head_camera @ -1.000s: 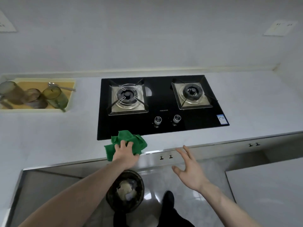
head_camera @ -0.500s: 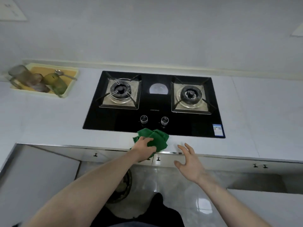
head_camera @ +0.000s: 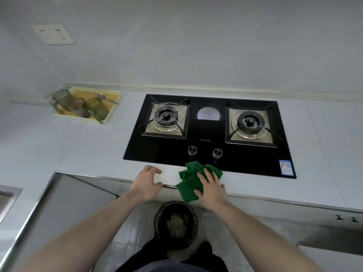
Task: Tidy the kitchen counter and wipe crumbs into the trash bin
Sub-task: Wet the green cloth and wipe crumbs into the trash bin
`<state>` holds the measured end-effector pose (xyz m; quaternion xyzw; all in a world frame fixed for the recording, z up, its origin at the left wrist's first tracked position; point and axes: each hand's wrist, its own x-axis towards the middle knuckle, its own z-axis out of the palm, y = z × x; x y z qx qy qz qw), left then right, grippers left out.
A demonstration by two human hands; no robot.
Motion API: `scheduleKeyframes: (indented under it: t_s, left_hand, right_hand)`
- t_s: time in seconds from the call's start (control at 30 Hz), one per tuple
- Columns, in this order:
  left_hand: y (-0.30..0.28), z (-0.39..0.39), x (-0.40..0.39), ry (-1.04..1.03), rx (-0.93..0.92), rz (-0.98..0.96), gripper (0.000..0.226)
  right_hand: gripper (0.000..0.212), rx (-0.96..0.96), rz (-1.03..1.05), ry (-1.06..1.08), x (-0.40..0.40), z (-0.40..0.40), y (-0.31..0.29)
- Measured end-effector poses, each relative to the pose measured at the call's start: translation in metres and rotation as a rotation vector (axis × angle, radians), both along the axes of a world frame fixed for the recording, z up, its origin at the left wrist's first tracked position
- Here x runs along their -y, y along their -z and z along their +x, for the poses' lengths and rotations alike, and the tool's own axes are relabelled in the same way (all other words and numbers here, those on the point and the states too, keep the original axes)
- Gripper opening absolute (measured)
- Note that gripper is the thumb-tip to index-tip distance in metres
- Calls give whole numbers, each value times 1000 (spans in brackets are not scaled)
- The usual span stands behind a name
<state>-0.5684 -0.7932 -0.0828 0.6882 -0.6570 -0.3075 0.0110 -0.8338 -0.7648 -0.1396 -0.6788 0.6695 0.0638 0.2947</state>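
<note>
A crumpled green cloth [head_camera: 191, 182] lies at the counter's front edge, just before the black stove, with one corner hanging over the edge. My right hand [head_camera: 211, 185] rests flat on it, fingers straight. My left hand [head_camera: 146, 182] hovers at the counter edge left of the cloth, fingers loosely curled and holding nothing. On the floor directly below stands a dark round trash bin [head_camera: 175, 224] with crumpled paper inside. The white counter [head_camera: 82, 152] shows no crumbs that I can make out.
A black two-burner gas stove [head_camera: 208, 134] with two knobs fills the counter's middle. A yellow tray [head_camera: 112, 108] at the back left holds three glasses and a spoon. A wall socket [head_camera: 52, 34] is above it. My legs stand beside the bin.
The cloth passed from my left hand to my right hand, which now lies on it. My left hand let go and moved left. The view shifted, bringing the bin back below.
</note>
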Motion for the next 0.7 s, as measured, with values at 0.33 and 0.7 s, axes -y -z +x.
scheduleKeyframes:
  t_s: [0.33, 0.7]
  left_hand:
    - [-5, 37, 66, 214, 0, 9, 51]
    - [-1, 54, 98, 284, -4, 7, 50]
  right_hand:
    - [48, -34, -225, 250, -7, -5, 7]
    - [50, 62, -265, 223, 56, 39, -18]
